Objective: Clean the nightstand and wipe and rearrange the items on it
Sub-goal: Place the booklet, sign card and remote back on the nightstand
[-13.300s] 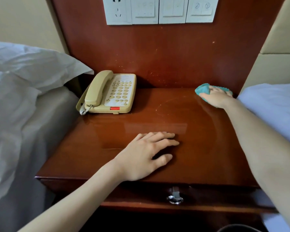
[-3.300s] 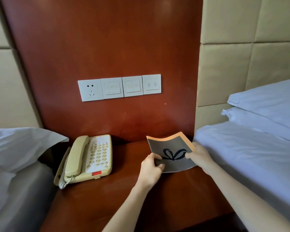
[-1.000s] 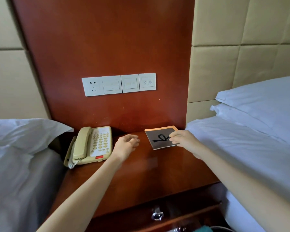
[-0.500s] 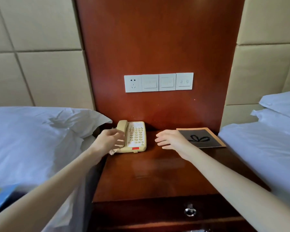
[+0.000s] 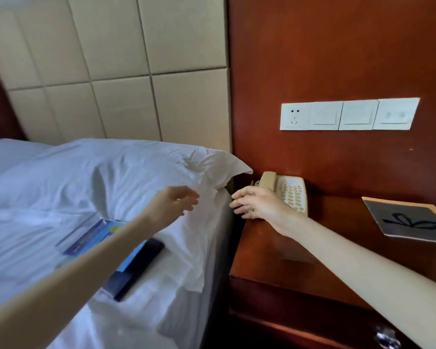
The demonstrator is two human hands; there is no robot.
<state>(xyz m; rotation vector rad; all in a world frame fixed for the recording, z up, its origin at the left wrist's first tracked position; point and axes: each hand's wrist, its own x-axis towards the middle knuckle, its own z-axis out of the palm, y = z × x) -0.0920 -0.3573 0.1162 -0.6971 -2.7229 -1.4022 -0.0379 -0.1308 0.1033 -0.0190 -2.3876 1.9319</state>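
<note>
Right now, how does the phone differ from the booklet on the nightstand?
The phone is beige and bulky; the booklet is dark grey, thin and flat. The phone sits at the back left by the pillow, partly hidden by the right hand; the booklet lies at the right, untouched. Both rest on the nightstand.

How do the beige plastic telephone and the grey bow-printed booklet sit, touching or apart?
Apart. The head view shows bare wooden nightstand top between the beige telephone and the grey booklet.
</note>
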